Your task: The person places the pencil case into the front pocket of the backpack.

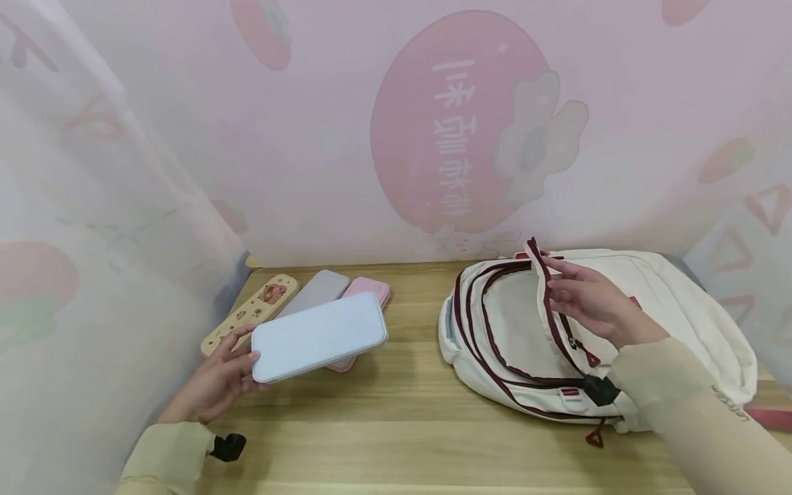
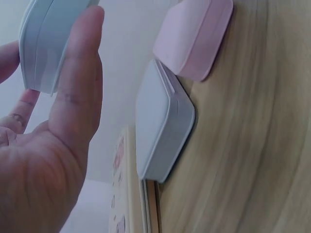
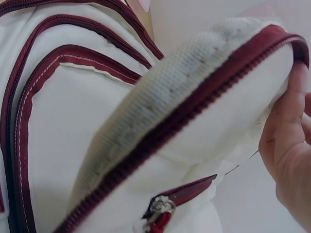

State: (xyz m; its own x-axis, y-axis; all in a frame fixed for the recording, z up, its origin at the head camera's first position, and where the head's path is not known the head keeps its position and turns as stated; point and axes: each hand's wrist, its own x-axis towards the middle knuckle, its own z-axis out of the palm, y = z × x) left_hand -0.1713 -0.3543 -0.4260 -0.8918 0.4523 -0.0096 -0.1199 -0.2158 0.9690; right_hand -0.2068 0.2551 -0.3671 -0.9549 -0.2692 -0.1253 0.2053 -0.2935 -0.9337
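My left hand (image 1: 219, 380) grips a light blue, flat rectangular pencil case (image 1: 318, 337) by its left end. In the left wrist view the thumb lies along one side of it and other fingers behind. The case is raised and tilted over the cases on the table. At the right, my right hand (image 1: 590, 302) holds the top edge of the front pocket flap (image 3: 194, 111) of a white backpack (image 1: 668, 295). This flap, edged with a dark red zipper, is pulled away from the bag, and the pocket stands unzipped with its pale lining showing.
On the wooden table (image 1: 402, 447) at the left lie a yellow case with a bear print (image 1: 256, 309), a grey-lilac case (image 1: 318, 292) and a pink case (image 1: 371, 289). A pink-printed cloth (image 1: 322, 172) stands behind. Red zipper pulls (image 1: 595, 436) hang from the bag.
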